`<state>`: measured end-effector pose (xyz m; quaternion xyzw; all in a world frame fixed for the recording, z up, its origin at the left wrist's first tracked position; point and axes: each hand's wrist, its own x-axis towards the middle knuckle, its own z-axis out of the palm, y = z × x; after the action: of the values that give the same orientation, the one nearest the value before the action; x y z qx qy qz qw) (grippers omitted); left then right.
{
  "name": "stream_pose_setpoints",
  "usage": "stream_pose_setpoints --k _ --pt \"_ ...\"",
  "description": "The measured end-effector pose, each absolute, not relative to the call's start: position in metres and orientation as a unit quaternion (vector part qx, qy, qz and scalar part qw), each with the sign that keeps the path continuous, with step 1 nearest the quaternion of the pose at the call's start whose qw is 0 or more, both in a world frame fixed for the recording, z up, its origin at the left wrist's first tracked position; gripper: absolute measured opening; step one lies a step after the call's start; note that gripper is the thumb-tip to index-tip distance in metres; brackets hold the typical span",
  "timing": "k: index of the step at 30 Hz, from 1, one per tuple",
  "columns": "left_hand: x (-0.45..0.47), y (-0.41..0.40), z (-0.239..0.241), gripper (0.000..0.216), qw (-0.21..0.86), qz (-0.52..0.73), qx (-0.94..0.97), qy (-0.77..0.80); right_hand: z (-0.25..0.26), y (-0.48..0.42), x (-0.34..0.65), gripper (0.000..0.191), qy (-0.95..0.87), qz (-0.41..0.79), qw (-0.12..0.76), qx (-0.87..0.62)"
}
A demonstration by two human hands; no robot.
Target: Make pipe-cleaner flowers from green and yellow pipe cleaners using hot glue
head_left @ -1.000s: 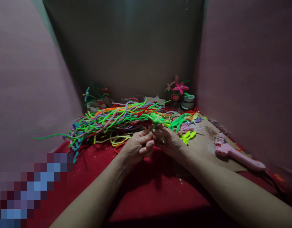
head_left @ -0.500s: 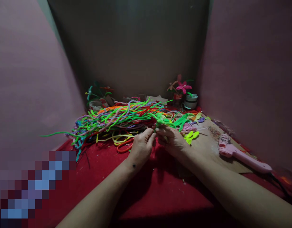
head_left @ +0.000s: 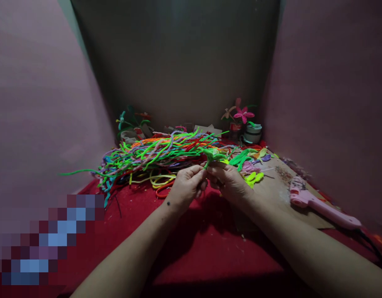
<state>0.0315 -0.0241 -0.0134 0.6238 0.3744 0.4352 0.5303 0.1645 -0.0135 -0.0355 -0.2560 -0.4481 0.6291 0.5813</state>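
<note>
Both my hands meet at the middle of the view over a red cloth (head_left: 209, 252). My left hand (head_left: 186, 186) and my right hand (head_left: 229, 182) are closed, pinching the stem of a small green pipe-cleaner piece (head_left: 213, 155) that sticks up between the fingertips. Just behind them lies a big heap of pipe cleaners (head_left: 153, 157) in green, orange, purple, red and yellow.
A pink glue gun (head_left: 318, 203) lies on a cardboard sheet (head_left: 280, 190) at the right, with small pipe-cleaner shapes (head_left: 253, 167) on it. A pink pipe-cleaner flower (head_left: 243, 114) and a small jar (head_left: 253, 133) stand at the back. Walls close in on three sides.
My hands have shifted slightly right and up in view while working the green piece; the left fingers have tightened onto its stem. The camera has turned a little.
</note>
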Motion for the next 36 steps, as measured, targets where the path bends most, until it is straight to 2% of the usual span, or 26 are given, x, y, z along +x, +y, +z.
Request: stream_pose_setpoints --k 13,19,21,25,32,36 --pt "0.026 -0.021 -0.018 0.021 0.744 0.390 0.489 0.233 -0.040 -0.013 0.163 0.025 -0.384 0.699 0.559 -0.228" --pt "0.024 -0.021 -0.014 0.017 0.750 0.357 0.512 0.219 -0.036 -0.016 0.162 0.014 -0.401 0.693 0.563 -0.203" --pt "0.026 -0.022 -0.012 0.020 0.695 0.372 0.559 0.259 -0.036 -0.014 0.162 0.014 -0.391 0.691 0.573 -0.204" --pt "0.030 -0.024 -0.013 0.023 0.493 0.394 0.676 0.380 -0.038 -0.012 0.162 0.016 -0.351 0.682 0.595 -0.239" --pt "0.032 -0.023 -0.031 0.014 0.039 0.380 0.795 0.471 -0.040 -0.013 0.157 0.018 -0.335 0.647 0.623 -0.284" --pt "0.031 -0.022 -0.037 0.016 -0.062 0.343 0.814 0.465 -0.045 -0.014 0.153 0.020 -0.369 0.619 0.629 -0.290"
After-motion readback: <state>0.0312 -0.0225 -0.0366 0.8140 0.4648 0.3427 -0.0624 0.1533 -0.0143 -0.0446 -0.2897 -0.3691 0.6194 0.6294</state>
